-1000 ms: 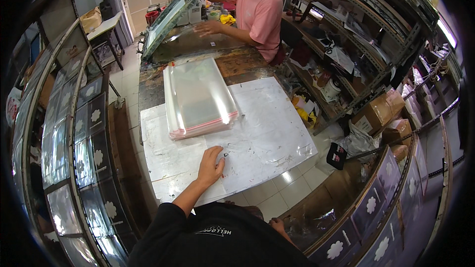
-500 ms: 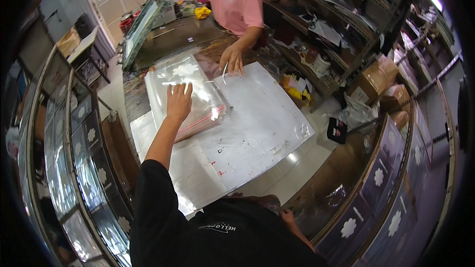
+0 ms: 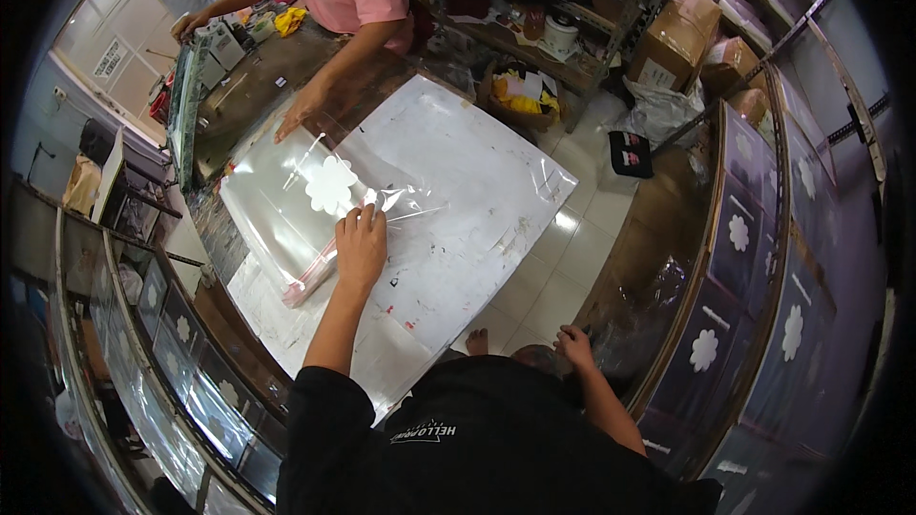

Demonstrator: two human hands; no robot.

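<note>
My left hand (image 3: 361,243) pinches the right side of a clear plastic bag (image 3: 405,198), the top one of a stack. The bag is creased and lifts over the white board there. A white flower print (image 3: 331,185) shows just beyond my fingers. The stack of clear bags (image 3: 272,219) has a reddish strip along its near edge. Down by my side, away from the table, my right hand (image 3: 574,348) has its fingers curled; whether anything is in them is hidden. A co-worker's hand (image 3: 303,113) rests at the far edge of the stack.
A white board (image 3: 468,181) with ink specks covers the near part of the worktable. The co-worker's other hand holds up a framed screen (image 3: 184,114). Racks of printed sheets (image 3: 704,348) stand on both sides. Cardboard boxes (image 3: 673,38) stand at the far right.
My left hand has gone from lying spread on the stack to pinching the bag's right side. The co-worker's hand has shifted left onto the stack. The framed screen stands more upright. My view has turned.
</note>
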